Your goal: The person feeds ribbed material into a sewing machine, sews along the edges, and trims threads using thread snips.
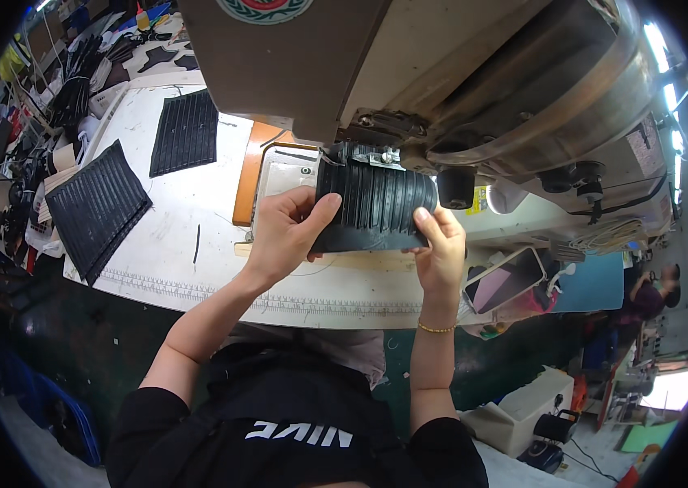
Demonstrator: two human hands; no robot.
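A black ribbed panel, leather-like with parallel pleats, lies at the sewing machine, its far edge by the presser foot. My left hand grips the panel's left edge, thumb on top and fingers partly beneath. On the opposite edge my right hand pinches the panel between thumb and fingers. The near edge of the panel hangs slightly raised above the table. Under the presser foot, the needle itself is too small to make out.
More black ribbed panels lie on the white table at left, one farther back. A ruler strip runs along the near edge. At right sit a phone and a blue sheet. Another person is far right.
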